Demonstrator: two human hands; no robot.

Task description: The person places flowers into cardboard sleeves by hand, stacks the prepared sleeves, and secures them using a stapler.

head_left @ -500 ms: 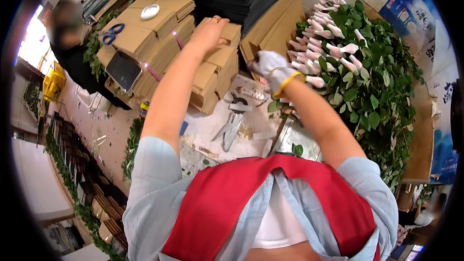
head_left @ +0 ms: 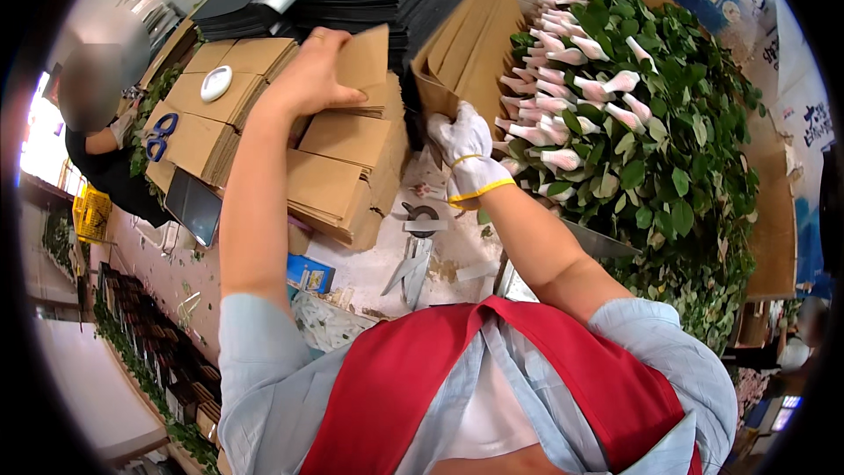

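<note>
My bare left hand is closed on a brown cardboard piece, its thumb across the front; that piece stands tilted up at the top of a stack. Below it, more folded cardboard is piled on the table. My right hand, in a white glove with a yellow cuff, is curled at the lower edge of larger brown cardboard sheets that lean upright. Whatever its fingers hold, if anything, is hidden. Just right of the glove lie roses with pale pink sleeved heads and leafy stems.
Scissors with open metal blades and a tape roll lie on the white table. Blue-handled scissors, a white oval object and a phone rest left. Black sheets are stacked behind. Another person stands far left.
The view has shifted, with the table stacks now nearer. My left hand has tilted up a cardboard piece from the stack. My gloved hand has come against the leaning cardboard's lower edge.
</note>
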